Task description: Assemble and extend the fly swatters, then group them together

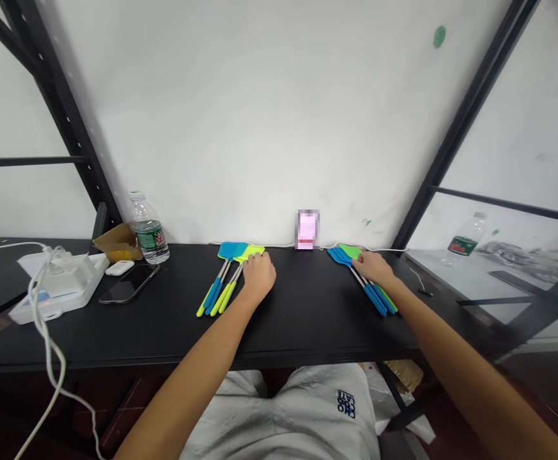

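Observation:
On the black table lie two bunches of fly swatters with metal shafts and coloured handles. In the left bunch, a blue fly swatter (232, 250) overlaps a yellow-green fly swatter (244, 255). My left hand (259, 279) is closed at the right edge of the yellow-green head, its fingertips partly hidden. The right bunch has a blue fly swatter (340, 256) in front of a green fly swatter (352, 250). My right hand (374, 267) closes on the green one near its head, covering part of the shafts. Handles in both bunches point toward me.
At the left stand a water bottle (149, 230), a cardboard box (118, 243), a white earphone case (120, 268), a dark phone (130, 283) and a white power strip (62, 287) with cables. A lit phone (307, 229) leans on the wall. Black rack posts (444, 121) flank the table.

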`<control>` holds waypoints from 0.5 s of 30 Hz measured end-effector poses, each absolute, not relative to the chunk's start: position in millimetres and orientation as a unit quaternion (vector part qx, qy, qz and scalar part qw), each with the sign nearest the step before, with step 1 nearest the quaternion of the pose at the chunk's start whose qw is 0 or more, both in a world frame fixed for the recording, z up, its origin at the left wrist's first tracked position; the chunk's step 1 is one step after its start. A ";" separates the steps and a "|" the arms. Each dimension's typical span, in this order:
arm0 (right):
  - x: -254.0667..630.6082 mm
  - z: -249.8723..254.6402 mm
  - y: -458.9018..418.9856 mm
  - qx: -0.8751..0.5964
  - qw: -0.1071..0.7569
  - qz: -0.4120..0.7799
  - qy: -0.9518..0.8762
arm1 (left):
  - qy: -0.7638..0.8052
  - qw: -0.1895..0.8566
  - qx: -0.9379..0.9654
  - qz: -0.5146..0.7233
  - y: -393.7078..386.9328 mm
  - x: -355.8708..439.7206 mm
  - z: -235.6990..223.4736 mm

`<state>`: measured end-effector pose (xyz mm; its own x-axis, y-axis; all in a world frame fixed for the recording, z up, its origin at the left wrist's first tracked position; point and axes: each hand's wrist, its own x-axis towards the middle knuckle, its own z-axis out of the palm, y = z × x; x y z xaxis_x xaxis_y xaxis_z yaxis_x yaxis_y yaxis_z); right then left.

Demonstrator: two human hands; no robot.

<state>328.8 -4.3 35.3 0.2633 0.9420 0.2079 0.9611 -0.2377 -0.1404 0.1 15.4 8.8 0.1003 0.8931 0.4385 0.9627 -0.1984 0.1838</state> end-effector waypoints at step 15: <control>123.2 -12.8 28.8 -0.659 0.188 0.011 -0.728 | -0.726 0.087 -0.663 -0.159 32.7 -24.7 3.8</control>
<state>123.2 28.8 -12.8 -0.0597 0.9639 0.2595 0.9558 0.1302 -0.2637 -24.7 32.7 3.8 -0.1059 0.9356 0.3369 0.9908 0.0706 0.1154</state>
